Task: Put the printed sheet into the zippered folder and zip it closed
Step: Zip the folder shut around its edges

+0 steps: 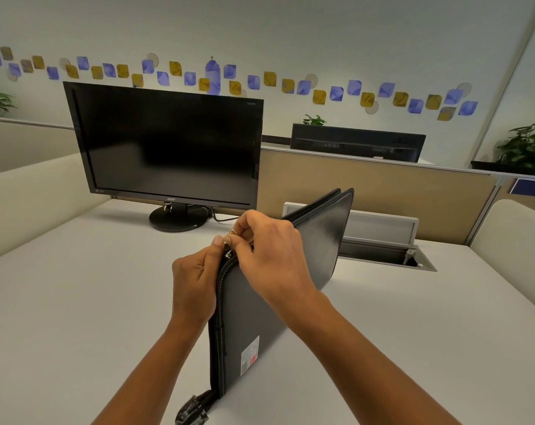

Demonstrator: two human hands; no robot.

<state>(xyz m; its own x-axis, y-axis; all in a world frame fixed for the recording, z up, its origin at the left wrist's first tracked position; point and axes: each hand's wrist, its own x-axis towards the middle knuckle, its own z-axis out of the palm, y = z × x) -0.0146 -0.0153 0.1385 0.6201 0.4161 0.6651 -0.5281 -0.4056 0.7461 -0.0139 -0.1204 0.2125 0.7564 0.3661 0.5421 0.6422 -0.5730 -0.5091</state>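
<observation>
Right, I've got the zippered folder (260,305) standing on edge on the counter (76,317), tilted away toward the far right, its zipped spine facing me. My left hand (195,286) is closed around the near top corner, fingers curled and bracing the edge. My right hand (269,256) comes over the top, its fingertips (232,240) pinched on what looks like the zipper pull (228,251) right at that corner. I can't see the printed sheet anywhere, so I judge it's already inside, though nothing here proves it.

Now the tricky bit: the slider sits on the curve of the corner, and that's where it could bind. If I tug at the wrong angle, the pull may slip out of the pinch, or the teeth could jam. If a sheet edge is poking up near the track, it could catch and crease. Loosen my left grip and the folder could tip flat or skid. A black strap or handle (195,409) trails at the bottom, well clear of the zipper. The monitor (168,148) stands well behind.
</observation>
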